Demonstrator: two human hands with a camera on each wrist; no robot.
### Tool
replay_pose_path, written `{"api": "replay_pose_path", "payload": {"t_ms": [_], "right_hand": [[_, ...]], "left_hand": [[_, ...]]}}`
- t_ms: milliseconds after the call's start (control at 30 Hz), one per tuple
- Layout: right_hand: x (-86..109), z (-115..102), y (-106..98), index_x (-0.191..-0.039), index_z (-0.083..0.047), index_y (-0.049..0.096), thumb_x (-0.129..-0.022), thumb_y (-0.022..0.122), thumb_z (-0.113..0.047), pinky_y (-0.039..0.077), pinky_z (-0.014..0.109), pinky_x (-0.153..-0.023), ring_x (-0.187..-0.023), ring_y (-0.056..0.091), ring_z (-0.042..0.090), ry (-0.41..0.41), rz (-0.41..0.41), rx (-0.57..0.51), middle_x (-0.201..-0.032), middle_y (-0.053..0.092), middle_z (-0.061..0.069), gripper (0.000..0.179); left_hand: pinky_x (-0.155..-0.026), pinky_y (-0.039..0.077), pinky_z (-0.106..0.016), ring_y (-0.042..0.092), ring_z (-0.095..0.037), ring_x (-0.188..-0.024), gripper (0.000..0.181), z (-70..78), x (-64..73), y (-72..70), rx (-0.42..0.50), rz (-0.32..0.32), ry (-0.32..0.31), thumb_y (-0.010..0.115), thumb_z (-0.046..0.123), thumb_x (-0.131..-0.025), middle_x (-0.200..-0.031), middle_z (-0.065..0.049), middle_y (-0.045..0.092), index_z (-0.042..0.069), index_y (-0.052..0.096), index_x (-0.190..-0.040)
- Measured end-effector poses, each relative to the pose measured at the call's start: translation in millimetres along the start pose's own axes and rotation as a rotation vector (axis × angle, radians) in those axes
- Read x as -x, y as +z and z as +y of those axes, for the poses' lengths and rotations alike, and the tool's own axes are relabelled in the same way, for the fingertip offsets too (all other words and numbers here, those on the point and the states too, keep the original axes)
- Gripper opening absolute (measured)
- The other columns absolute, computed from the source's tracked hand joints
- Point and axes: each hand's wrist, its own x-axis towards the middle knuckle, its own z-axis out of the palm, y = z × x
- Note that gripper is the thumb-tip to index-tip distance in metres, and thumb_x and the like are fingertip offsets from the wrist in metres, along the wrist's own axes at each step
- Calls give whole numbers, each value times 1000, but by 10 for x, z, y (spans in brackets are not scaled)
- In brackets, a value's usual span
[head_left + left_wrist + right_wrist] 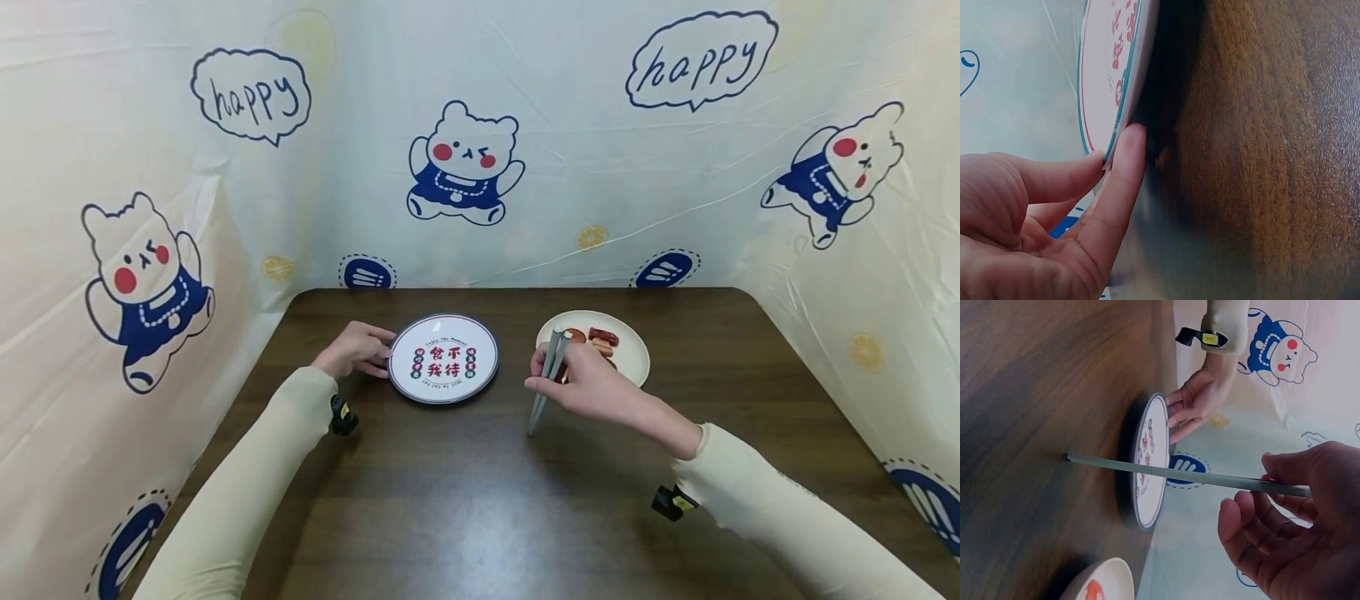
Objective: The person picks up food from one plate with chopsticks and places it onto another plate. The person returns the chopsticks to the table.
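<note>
At the left of the head view, my left hand (358,350) grips the edge of a round white plate (444,360) with a dark rim and red and green lettering. The left wrist view has the thumb on the plate's rim and a finger (1127,153) against its outer side. My right hand (596,387) holds a pair of grey-green chopsticks (542,398) between thumb and fingers, tips slanting down close to the table. Behind that hand, a cream plate (637,358) bears several reddish-brown food pieces (603,336), partly hidden by the hand.
Both plates stand toward the back of a dark wooden table (450,500). A pale curtain (562,150) with printed bears and lettering encloses the table at the back and sides. Each sleeve carries a small black wrist camera (343,415).
</note>
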Motion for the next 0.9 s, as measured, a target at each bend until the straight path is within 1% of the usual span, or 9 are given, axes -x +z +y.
{"api": "replay_pose_path", "payload": {"t_ms": [100, 233, 367, 467, 533, 667, 800, 900], "right_hand": [[22, -20, 19, -92, -16, 68, -96, 80, -14, 47, 29, -57, -67, 56, 12, 6, -3, -11, -77, 60, -7, 12], [40, -32, 49, -96, -17, 72, -100, 76, -19, 49, 29, -56, -68, 57, 13, 33, 0, -27, -79, 64, -7, 6], [41, -25, 70, -103, -14, 73, -105, 69, -26, 52, 30, -50, -56, 58, 13, 66, -7, -66, -67, 63, -4, 13], [38, -29, 80, -104, -13, 72, -107, 66, -28, 52, 32, -45, -47, 57, 13, 87, -9, -98, -56, 59, -3, 16], [36, -43, 86, -103, -14, 71, -107, 66, -30, 51, 32, -46, -45, 57, 13, 87, 0, -101, -53, 58, -5, 17], [32, -51, 108, -102, -14, 71, -107, 66, -29, 51, 31, -48, -45, 58, 13, 67, 25, -91, -53, 58, -7, 17], [35, -35, 133, -101, -13, 71, -105, 69, -25, 50, 31, -44, -45, 58, 13, 77, 26, -100, -56, 59, -6, 13], [31, -22, 147, -102, -12, 70, -105, 70, -26, 48, 31, -42, -44, 57, 14, 89, 35, -112, -55, 59, -5, 14]], "left_hand": [[-80, 65, -39, 73, -27, -88, 53, 3, 0, 1, 0, 0, -1, 61, -2, -103, -139, -30, 54, -1, 49, -155], [-80, 65, -39, 73, -28, -88, 54, 21, 11, -2, -2, -1, 0, 61, -2, -103, -141, -30, 53, -1, 49, -155], [-81, 65, -39, 73, -28, -88, 53, 21, 16, 5, -2, 1, 0, 61, -2, -103, -141, -30, 53, -1, 49, -155], [-80, 65, -39, 74, -27, -86, 53, 7, 15, 11, -4, 1, 2, 61, -2, -103, -140, -30, 54, -2, 49, -155], [-79, 65, -38, 74, -27, -85, 53, -1, 16, 16, -1, 5, -2, 61, -3, -103, -138, -30, 55, -1, 50, -154], [-79, 65, -37, 73, -27, -87, 53, -2, 16, 26, -3, 4, -2, 61, -2, -103, -140, -29, 54, 0, 50, -155], [-80, 65, -38, 72, -28, -89, 54, -2, 8, 19, -3, -3, 2, 61, -1, -103, -142, -29, 53, 0, 49, -155], [-81, 65, -38, 72, -28, -90, 53, -1, 13, 5, -6, -2, -2, 61, -1, -103, -141, -30, 53, 0, 49, -155]]}}
